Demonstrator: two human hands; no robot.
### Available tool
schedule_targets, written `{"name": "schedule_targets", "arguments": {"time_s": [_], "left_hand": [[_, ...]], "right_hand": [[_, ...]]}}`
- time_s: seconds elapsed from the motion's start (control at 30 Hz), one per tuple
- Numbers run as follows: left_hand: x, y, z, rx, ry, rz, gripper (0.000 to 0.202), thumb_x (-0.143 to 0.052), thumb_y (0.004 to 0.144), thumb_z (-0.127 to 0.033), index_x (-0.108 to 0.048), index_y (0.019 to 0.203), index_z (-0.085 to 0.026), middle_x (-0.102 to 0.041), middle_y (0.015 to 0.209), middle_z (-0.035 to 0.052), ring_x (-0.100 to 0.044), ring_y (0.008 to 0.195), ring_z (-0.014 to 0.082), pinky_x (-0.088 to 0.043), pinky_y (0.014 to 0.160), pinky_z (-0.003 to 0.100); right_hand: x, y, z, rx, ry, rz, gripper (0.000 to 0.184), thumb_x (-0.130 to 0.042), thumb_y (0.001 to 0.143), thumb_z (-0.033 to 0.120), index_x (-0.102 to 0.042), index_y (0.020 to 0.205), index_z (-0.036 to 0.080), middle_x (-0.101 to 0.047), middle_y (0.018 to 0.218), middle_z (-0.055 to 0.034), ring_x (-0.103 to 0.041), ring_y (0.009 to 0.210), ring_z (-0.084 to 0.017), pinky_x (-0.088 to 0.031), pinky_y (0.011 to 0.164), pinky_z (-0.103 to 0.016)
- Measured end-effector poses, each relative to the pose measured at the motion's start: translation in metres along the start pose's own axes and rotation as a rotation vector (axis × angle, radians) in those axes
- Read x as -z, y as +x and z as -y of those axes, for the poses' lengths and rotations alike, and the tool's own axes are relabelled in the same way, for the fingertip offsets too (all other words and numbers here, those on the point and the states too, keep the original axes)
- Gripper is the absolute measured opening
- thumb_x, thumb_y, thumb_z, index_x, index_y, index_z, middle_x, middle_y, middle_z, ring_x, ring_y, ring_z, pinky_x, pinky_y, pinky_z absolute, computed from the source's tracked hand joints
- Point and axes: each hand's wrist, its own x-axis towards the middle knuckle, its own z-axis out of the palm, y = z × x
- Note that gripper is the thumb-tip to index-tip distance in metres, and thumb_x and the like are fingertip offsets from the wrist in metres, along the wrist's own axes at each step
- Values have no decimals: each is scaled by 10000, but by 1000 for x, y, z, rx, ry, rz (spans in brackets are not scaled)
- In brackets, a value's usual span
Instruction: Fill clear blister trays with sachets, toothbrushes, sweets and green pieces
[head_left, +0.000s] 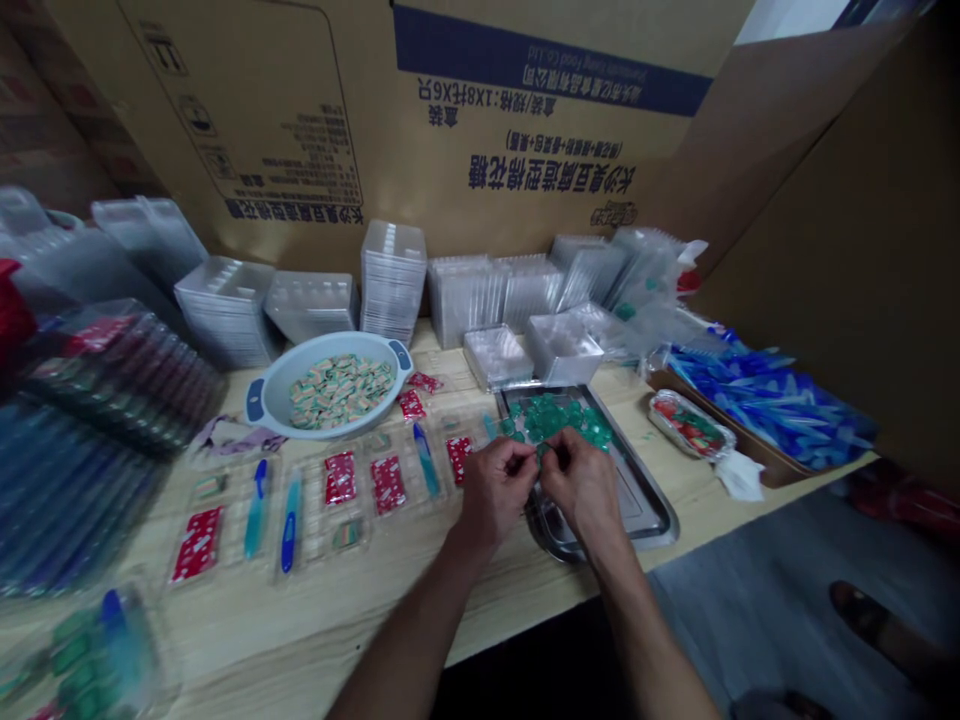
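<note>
**Left hand (pixel 496 484) and right hand (pixel 586 485) meet over a rectangular silver metal tray (pixel 641 505) of glossy green translucent pieces (pixel 559 415)**

At far left, blurred, is a pile of clear plastic packs with blue contents (pixel 82 500). Next, a light-blue oval plastic bowl (pixel 275 385) holds small striped pieces (pixel 341 390); its long axis rises from near left to far right, a darker handle at each end.

In front of the bowl runs a row of flat clear plastic trays (pixel 315 533) with red, white-marked packets (pixel 340 478) and two-tone blue plastic sticks (pixel 256 510). The sticks lie roughly away from the person: the leftmost has its dark end far, the next has its dark end near.

The left forearm slants up and rightward to a bent hand, thumb and fingers drawn in. The right forearm slants up and leftward, its hand curled to mirror the other. The fingertips face each other, close together, over the metal tray's left part; whether either hand's fingers are clamped on a green piece, I cannot tell.

The metal tray's long axis runs from far left to near right. The green pieces cluster at its far end, pointing no one way.

Farther right, a brown cardboard box (pixel 784 474) holds blue plastic utensils (pixel 772 400).
</note>
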Motion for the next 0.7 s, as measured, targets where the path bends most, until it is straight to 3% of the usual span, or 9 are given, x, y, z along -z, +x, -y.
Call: {"name": "schedule_targets", "arguments": {"time_s": [0.07,0.13,0.2,0.27,0.33,0.5,0.7], "left_hand": [[0,0,2,28,-49,-53,86,-645,811,-198,-727,794,-179,-708,706,5,-621,615,116,-472,598,213],[1,2,4,78,-142,-91,96,-655,821,-235,-723,862,-181,-708,721,-2,-638,622,118,-502,614,219],[4,5,6,121,-258,-85,124,-654,827,-255,-708,914,-184,-713,762,0,-666,653,129,-538,647,238],[5,7,7,131,-318,-45,121,-652,830,-253,-697,920,-187,-719,804,8,-685,699,139,-553,684,254],[5,7,7,103,-291,-12,92,-655,831,-232,-698,900,-188,-717,819,15,-679,729,140,-542,700,250],[0,2,4,56,-201,34,69,-647,841,-195,-696,890,-185,-713,824,22,-652,730,134,-508,694,235],[2,0,1,42,-166,139,233,-573,842,-129,-676,1040,-193,-726,931,51,-690,817,158,-517,700,238]], "right_hand": [[4,2,-3,19,115,45,116,-525,799,262,-621,757,214,-638,665,-36,-550,609,-189,-351,625,-310],[9,5,-8,25,351,185,164,-567,828,334,-662,871,208,-669,744,-35,-590,684,-192,-412,665,-305],[14,7,-14,-20,615,341,308,-626,832,423,-670,1044,204,-692,836,-35,-619,774,-196,-461,715,-306],[18,7,-16,-104,770,403,441,-677,813,493,-652,1145,205,-699,885,-37,-624,828,-199,-478,748,-313],[19,7,-16,-150,799,407,445,-694,803,538,-666,1093,201,-696,886,-42,-614,835,-197,-474,754,-314],[15,5,-17,-94,745,432,409,-689,801,589,-640,898,195,-633,801,-20,-554,740,-163,-436,671,-286],[18,5,-33,-59,654,481,400,-681,806,597,-565,835,215,-499,681,33,-433,619,-135,-351,560,-264]]}}
